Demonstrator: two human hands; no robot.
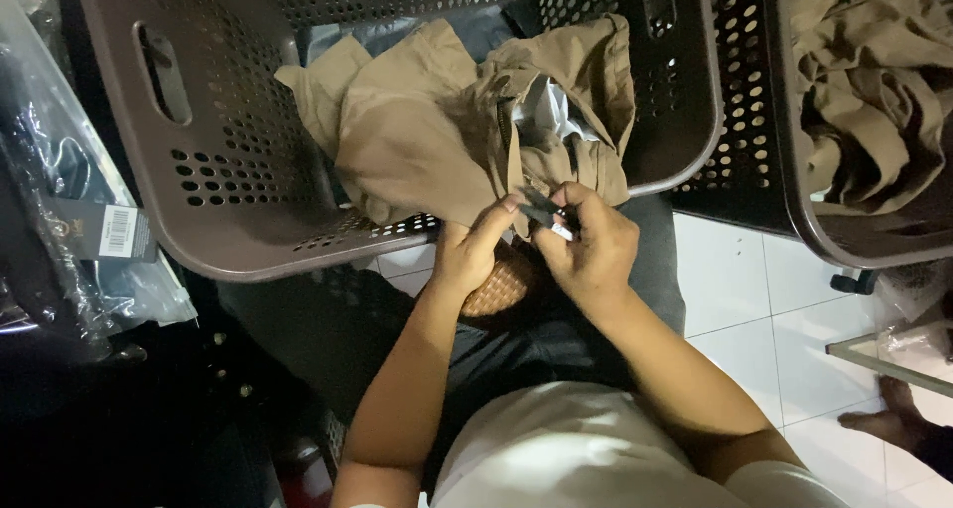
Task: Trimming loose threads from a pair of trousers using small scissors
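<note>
Both hands pinch small dark tag: left hand (469, 252), right hand (586, 248), at khaki garment (447, 141) hem over brown basket (199, 170). Best: keep fabric taut, grip near fingertips.

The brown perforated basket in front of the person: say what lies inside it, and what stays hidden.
Inside the brown basket lies a crumpled tan garment with pale lining showing. The garment covers whatever lies beneath it.
</note>
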